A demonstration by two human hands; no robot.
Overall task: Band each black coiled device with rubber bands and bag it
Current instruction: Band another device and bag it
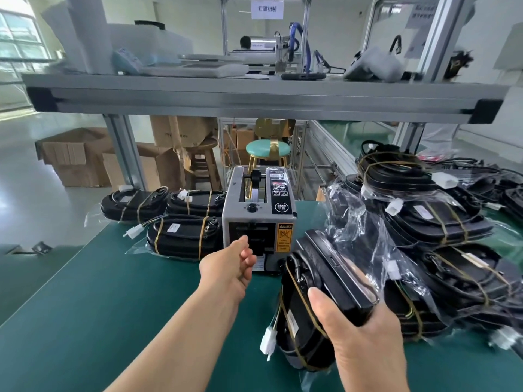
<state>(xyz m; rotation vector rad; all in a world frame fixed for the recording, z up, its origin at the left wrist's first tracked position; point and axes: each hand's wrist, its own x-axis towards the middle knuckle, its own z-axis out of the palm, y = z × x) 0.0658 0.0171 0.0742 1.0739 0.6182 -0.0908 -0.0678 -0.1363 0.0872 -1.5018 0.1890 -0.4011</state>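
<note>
Against the palm of the right hand (365,343), a black coiled device (319,281) is being held just above the desk (127,292); the thumb is pressing on its near face and the fingers are curling round its far edge. Yellowish rubber bands (297,291) are crossing the device, a white connector (267,342) is hanging from it on thin wires to the left of that hand, and a clear plastic bag (353,222) is billowing up beyond the device. Further left, the left hand (229,267) is reaching forward with loosely curled fingers, its thumb lying at the front opening of a grey tape dispenser (259,216); whether it is pinching anything I cannot tell. Right of the right hand, a pile of banded devices (441,222), some in bags, is lying on the desk. Beyond and left of the left hand, three more bagged devices (181,239) are resting beside the dispenser. Above both hands, a metal shelf (254,94) is spanning the bench.
</note>
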